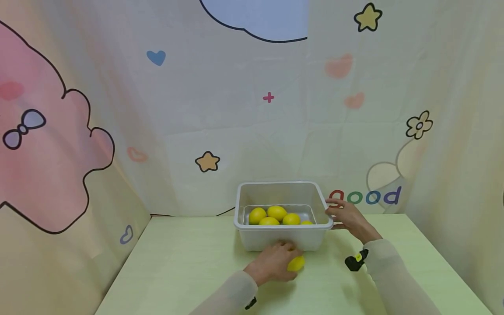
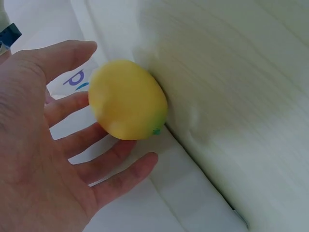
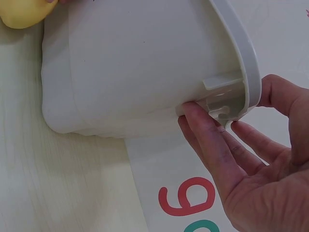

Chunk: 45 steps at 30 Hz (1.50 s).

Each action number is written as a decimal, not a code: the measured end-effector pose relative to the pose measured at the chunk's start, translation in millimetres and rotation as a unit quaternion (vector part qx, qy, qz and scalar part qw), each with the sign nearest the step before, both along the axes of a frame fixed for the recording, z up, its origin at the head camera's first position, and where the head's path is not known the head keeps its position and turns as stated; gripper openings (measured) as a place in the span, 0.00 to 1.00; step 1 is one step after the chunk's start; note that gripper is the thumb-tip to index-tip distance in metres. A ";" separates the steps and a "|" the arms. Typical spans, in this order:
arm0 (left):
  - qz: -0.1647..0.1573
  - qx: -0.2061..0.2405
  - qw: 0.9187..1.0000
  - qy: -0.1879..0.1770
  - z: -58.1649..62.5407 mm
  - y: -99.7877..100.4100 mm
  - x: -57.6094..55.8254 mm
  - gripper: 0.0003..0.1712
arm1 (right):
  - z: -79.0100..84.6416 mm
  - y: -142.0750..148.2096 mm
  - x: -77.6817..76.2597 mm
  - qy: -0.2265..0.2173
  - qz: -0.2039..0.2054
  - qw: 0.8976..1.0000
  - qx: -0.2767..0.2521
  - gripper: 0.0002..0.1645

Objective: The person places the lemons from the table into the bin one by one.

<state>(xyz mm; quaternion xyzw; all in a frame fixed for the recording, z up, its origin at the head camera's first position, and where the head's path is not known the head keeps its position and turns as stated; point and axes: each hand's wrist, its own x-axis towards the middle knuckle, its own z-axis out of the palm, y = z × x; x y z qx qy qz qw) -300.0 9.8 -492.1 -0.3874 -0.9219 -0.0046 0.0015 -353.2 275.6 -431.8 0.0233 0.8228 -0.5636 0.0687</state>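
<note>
A yellow lemon [image 2: 128, 99] with a green tip lies on the table in front of a light grey plastic bin [image 1: 285, 238]. My left hand [image 1: 275, 261] reaches over this lemon from the left. In the left wrist view its fingers [image 2: 108, 162] extend loosely beside and behind the lemon, and the thumb stands apart from it. With my right hand [image 1: 350, 217] I hold the bin's right end by the rim; in the right wrist view the thumb is at the rim and the fingers [image 3: 207, 137] are under it. Several lemons [image 1: 277, 213] lie inside the bin.
The bin stands upright near the back edge of the pale wooden table [image 1: 177, 262]. Behind it hangs a printed curtain [image 1: 252, 131] with stars, hearts and the word "good". More curtain hangs along both sides.
</note>
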 end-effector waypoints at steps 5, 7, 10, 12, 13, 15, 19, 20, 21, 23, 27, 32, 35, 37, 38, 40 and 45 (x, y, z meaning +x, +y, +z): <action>0.000 -0.010 1.000 -0.002 -4.4 -0.3 0.5 0.34 | -1.4 -1.2 0.9 -0.002 0.000 1.000 0.000 0.36; -0.001 -0.010 1.000 -0.008 -5.1 -0.2 0.6 0.33 | -1.3 -1.9 1.7 -0.002 0.001 1.000 -0.001 0.36; -0.002 -0.013 1.000 -0.021 -5.9 0.0 1.1 0.29 | -1.0 -2.1 1.9 -0.003 0.000 1.000 -0.003 0.36; -0.003 -0.016 0.999 -0.029 -7.5 0.1 1.9 0.26 | -0.7 -2.0 1.7 -0.001 0.001 1.000 -0.002 0.36; -0.003 -0.017 0.999 -0.033 -8.8 0.2 2.1 0.25 | -0.6 -1.9 1.6 0.000 0.001 1.000 -0.001 0.35; -0.002 -0.016 0.999 -0.038 -11.7 0.2 2.4 0.24 | -0.4 -1.5 1.1 0.002 0.001 1.000 0.000 0.35; 0.004 -0.019 0.999 -0.049 -14.5 0.3 3.3 0.24 | 0.2 -1.1 0.9 -0.001 0.003 1.000 -0.005 0.34; 0.005 -0.021 0.998 -0.053 -14.5 0.2 3.7 0.24 | 0.1 -1.2 0.6 -0.002 0.003 1.000 -0.007 0.34; 0.006 -0.025 0.998 -0.059 -14.3 0.0 4.1 0.24 | 0.0 -1.3 0.5 -0.003 0.004 1.000 -0.007 0.35; 0.006 -0.030 0.997 -0.067 -13.9 -0.6 4.7 0.23 | -0.1 -1.5 -0.2 -0.002 0.006 1.000 -0.007 0.35; 0.001 -0.040 0.996 -0.076 -12.3 -1.8 5.4 0.21 | 0.4 -0.8 -1.4 0.003 0.006 1.000 0.000 0.35; -0.012 -0.043 0.996 -0.074 -11.1 -3.7 6.1 0.20 | -0.5 1.5 -2.2 0.004 0.002 1.000 0.007 0.36; -0.019 -0.050 0.996 -0.071 -11.8 -4.9 5.7 0.20 | -1.2 1.4 -2.0 0.002 -0.001 1.000 0.006 0.36; -0.022 -0.055 0.996 -0.070 -13.4 -5.4 4.6 0.20 | -1.5 1.2 -1.9 0.002 0.000 1.000 0.007 0.36; -0.024 -0.056 0.996 -0.071 -13.7 -5.7 4.2 0.21 | -1.5 1.0 -1.9 0.002 0.000 1.000 0.007 0.36; -0.025 -0.055 0.995 -0.076 -14.9 -6.3 3.1 0.21 | -1.6 0.4 -2.1 0.001 -0.003 1.000 0.005 0.36; -0.023 -0.049 0.995 -0.083 -13.9 -9.3 3.6 0.20 | -2.3 -0.2 -1.6 0.000 -0.001 1.000 -0.001 0.36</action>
